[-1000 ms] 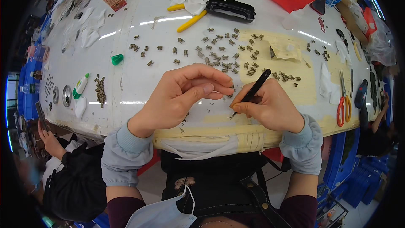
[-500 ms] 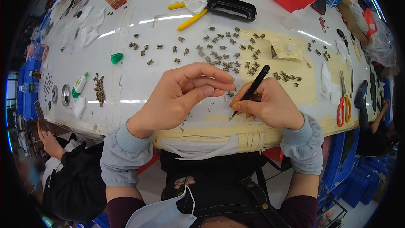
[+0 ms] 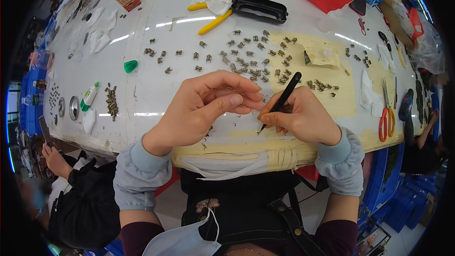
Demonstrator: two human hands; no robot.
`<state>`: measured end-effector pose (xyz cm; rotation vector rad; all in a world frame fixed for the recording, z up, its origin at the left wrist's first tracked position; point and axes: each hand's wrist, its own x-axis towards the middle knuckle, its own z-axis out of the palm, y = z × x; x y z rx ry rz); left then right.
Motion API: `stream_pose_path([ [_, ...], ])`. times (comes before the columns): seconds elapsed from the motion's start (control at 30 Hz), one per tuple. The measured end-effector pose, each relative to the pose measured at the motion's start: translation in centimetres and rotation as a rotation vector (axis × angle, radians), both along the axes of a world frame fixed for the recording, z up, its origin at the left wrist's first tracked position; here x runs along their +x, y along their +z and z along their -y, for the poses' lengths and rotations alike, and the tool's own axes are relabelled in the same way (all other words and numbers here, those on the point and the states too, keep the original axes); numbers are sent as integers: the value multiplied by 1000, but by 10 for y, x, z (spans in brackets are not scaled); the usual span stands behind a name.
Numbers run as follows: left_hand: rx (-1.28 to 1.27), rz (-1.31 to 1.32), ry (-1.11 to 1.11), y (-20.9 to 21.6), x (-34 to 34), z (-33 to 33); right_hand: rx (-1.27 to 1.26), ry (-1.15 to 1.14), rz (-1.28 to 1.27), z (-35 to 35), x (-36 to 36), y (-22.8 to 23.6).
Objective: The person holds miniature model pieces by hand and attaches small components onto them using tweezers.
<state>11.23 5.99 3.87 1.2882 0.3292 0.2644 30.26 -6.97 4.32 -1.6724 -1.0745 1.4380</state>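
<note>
My right hand point(image 3: 301, 116) is wrapped around a slim black pen-like tool point(image 3: 283, 98). Its thin pale tip points down at the table near the front edge. To its left, my left hand point(image 3: 201, 109) hovers over the table, loosely cupped. Its fingers reach toward my right hand, the thumb lies close to them, and no object shows between them. Beyond both hands, many small brownish metal parts point(image 3: 253, 63) are scattered over the table, some standing upright. Another group of these parts point(image 3: 322, 86) lies right of my right hand.
Farther back are yellow-handled pliers point(image 3: 215, 22) and a black tray point(image 3: 259, 9). Scissors point(image 3: 383, 124) lie at right. A glue bottle point(image 3: 89, 96), green cap point(image 3: 130, 66) and pile of small parts point(image 3: 111, 102) are at left. Another person's hand point(image 3: 56, 161) shows at far left.
My left hand's fingers and thumb have shifted slightly, the fingertips a little lower. My right hand and the black tool have barely moved. At far left, the other person's hand has shifted a little.
</note>
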Motion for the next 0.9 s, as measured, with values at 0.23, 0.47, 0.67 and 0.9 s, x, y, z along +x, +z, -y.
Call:
stream_pose_path([
  [0.23,-11,-16,20,2,1,-1,22,-20,-46,1,3,1],
  [0.47,-73,-44,92,4,0,1,490,244,-55,10,8,14],
  [0.67,-108,-102,86,10,-2,0,638,276,-89,13,8,21],
  [0.9,-23,-131,87,10,-3,-2,673,260,-92,12,10,22],
])
